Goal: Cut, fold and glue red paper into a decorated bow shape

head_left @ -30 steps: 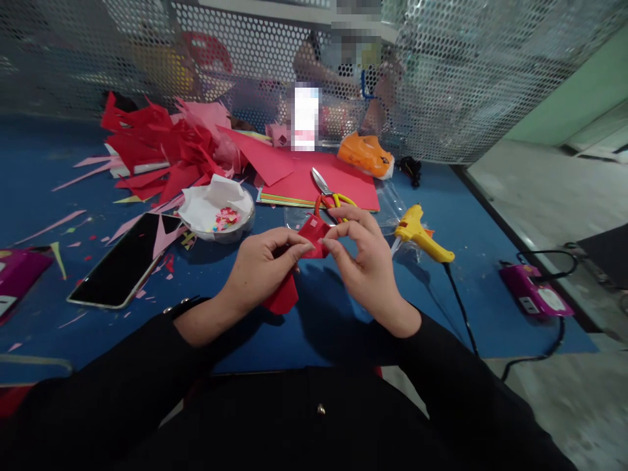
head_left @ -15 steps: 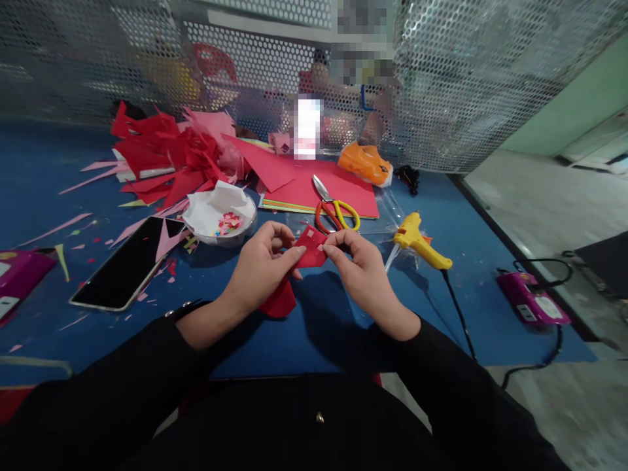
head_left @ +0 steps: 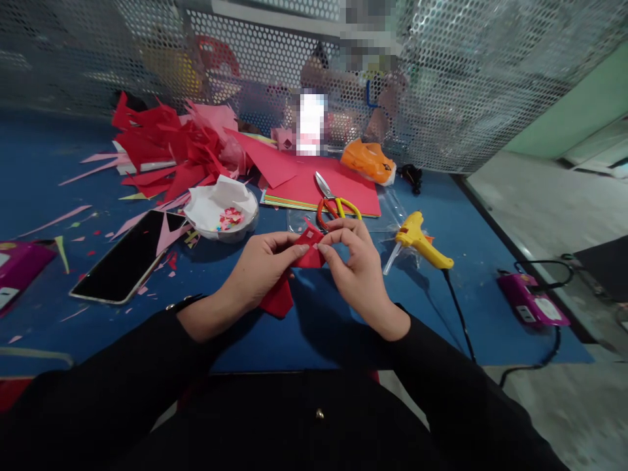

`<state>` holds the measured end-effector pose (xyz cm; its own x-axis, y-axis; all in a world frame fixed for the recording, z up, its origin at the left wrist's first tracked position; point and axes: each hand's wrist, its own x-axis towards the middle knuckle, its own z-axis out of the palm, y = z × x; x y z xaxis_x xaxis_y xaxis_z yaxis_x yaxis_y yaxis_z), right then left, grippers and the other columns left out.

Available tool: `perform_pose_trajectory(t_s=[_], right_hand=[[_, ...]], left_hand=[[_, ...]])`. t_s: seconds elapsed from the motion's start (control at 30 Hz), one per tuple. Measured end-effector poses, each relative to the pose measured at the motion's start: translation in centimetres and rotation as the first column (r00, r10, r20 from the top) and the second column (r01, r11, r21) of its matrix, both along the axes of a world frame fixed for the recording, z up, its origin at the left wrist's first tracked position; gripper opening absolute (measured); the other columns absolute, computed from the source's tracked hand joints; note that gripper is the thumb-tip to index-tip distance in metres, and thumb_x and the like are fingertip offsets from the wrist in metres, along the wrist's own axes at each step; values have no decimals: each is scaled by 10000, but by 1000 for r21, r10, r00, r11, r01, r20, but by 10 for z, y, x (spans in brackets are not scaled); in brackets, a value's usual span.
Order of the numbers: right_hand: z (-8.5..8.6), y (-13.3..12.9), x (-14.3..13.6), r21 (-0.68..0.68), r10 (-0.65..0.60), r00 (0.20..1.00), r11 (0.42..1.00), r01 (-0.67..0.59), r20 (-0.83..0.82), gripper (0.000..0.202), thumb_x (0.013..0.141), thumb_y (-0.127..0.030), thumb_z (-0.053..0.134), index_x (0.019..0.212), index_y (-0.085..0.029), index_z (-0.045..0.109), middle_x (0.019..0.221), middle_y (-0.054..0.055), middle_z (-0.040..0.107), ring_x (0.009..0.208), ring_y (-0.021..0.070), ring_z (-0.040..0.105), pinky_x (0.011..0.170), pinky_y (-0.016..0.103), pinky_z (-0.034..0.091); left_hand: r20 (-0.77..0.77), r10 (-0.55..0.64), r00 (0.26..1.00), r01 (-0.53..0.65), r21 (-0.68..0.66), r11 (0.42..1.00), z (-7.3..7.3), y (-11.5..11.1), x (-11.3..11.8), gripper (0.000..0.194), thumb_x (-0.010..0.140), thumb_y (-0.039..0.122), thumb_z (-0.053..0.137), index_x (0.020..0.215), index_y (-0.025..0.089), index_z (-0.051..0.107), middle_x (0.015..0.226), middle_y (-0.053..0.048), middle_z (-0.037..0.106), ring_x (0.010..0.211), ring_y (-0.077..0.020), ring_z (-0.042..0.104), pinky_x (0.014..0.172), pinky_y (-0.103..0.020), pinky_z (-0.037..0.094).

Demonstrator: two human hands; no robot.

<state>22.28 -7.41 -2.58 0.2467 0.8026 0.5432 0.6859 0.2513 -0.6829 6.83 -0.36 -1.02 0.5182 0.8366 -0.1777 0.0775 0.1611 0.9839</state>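
Observation:
Between my hands is a piece of red paper (head_left: 309, 256) with a small pale square on its upper part. My left hand (head_left: 262, 265) pinches it from the left, thumb on top. From the right, the thumb and forefinger of my right hand (head_left: 356, 271) close on its edge; whether a smaller piece sits between them I cannot tell. A red paper piece (head_left: 277, 299) hangs below my left hand, and its link to the held paper is hidden. Just beyond my fingers lie scissors (head_left: 332, 199) with one red and one yellow handle, partly on a paper stack.
A yellow glue gun (head_left: 422, 241) lies to the right, its cord running off the table edge. Left stand a bowl (head_left: 245, 222) with paper bits and a dark-screened phone (head_left: 128, 258). Behind are red paper scraps (head_left: 171, 147), a paper stack (head_left: 353, 183) and an orange packet (head_left: 367, 162).
My right hand has shifted slightly left across the red paper, its fingers now more raised. The paper has tilted a little, with a strip standing up at its top edge.

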Motion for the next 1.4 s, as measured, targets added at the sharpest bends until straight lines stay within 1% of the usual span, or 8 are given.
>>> perform_pose_trajectory(t_s=[0.17, 0.57, 0.77, 0.93, 1.07, 1.17, 1.27, 1.4], right_hand=[[-3, 2, -3, 14, -13, 1000, 1000, 13, -9, 75, 888, -173, 626, 832, -223, 627, 1075, 74, 622, 1098, 221, 616, 975, 456, 496], [-1, 3, -7, 35, -17, 999, 999, 18, -34, 76, 883, -177, 628, 819, -218, 621, 1062, 67, 631, 1067, 213, 624, 971, 453, 486], [0, 3, -8, 33, -5, 998, 999, 6, -55, 77, 886, -174, 618, 818, -210, 615, 1056, 77, 632, 1066, 212, 616, 974, 440, 473], [-1, 3, -10, 31, -4, 997, 999, 6, -73, 87, 880, -169, 617, 810, -219, 606, 1038, 76, 638, 1047, 213, 617, 953, 430, 475], [-2, 2, -12, 28, -11, 997, 1000, 13, -75, 93, 882, -178, 616, 811, -230, 584, 1015, 61, 642, 1044, 210, 619, 947, 413, 474], [-1, 0, -11, 12, -34, 990, 999, 36, -135, 37, 886, -216, 616, 897, -233, 585, 990, 45, 648, 998, 198, 628, 919, 386, 483], [1, -1, -8, -27, -62, 966, 998, 57, -252, 115, 888, -258, 608, 996, -229, 579, 940, 25, 657, 900, 178, 632, 846, 348, 494], [3, -1, -5, -137, -48, 933, 991, -1, -357, 179, 868, -304, 624, 1017, -218, 577, 800, -17, 637, 729, 144, 599, 707, 305, 473]], left_hand=[[11, -3, 1000, 3, 13, 1000, 2, -1, -1, 271, 706, 390, 791, 850, 161, 765, 673, 20, 647, 521, -74, 478, 475, -186, 387], [19, -3, 1000, 2, 49, 999, 3, -3, 0, 288, 695, 433, 788, 797, 166, 756, 656, 9, 640, 529, -92, 489, 486, -213, 410], [-10, 27, 1000, -26, 92, 995, 3, -4, 0, 327, 685, 476, 797, 762, 162, 752, 609, 17, 607, 515, -88, 445, 481, -217, 382], [-28, 32, 999, -27, 166, 986, 2, -2, -1, 297, 704, 455, 784, 741, 162, 752, 598, 22, 596, 539, -94, 438, 521, -226, 385], [-43, 33, 999, -25, 184, 983, 2, -2, -1, 253, 719, 416, 769, 721, 164, 742, 592, 27, 586, 544, -92, 432, 533, -225, 379], [-43, 45, 998, -38, 153, 988, 4, -3, 0, 238, 718, 399, 768, 732, 163, 747, 571, 32, 569, 525, -85, 411, 520, -225, 366], [-10, 60, 998, -59, 86, 995, 5, -2, 0, 250, 697, 401, 785, 742, 157, 752, 570, 25, 580, 515, -85, 412, 508, -227, 361], [28, 69, 997, -70, 44, 997, 3, 0, 0, 266, 660, 406, 815, 708, 154, 743, 579, 21, 595, 522, -82, 421, 509, -223, 359]])
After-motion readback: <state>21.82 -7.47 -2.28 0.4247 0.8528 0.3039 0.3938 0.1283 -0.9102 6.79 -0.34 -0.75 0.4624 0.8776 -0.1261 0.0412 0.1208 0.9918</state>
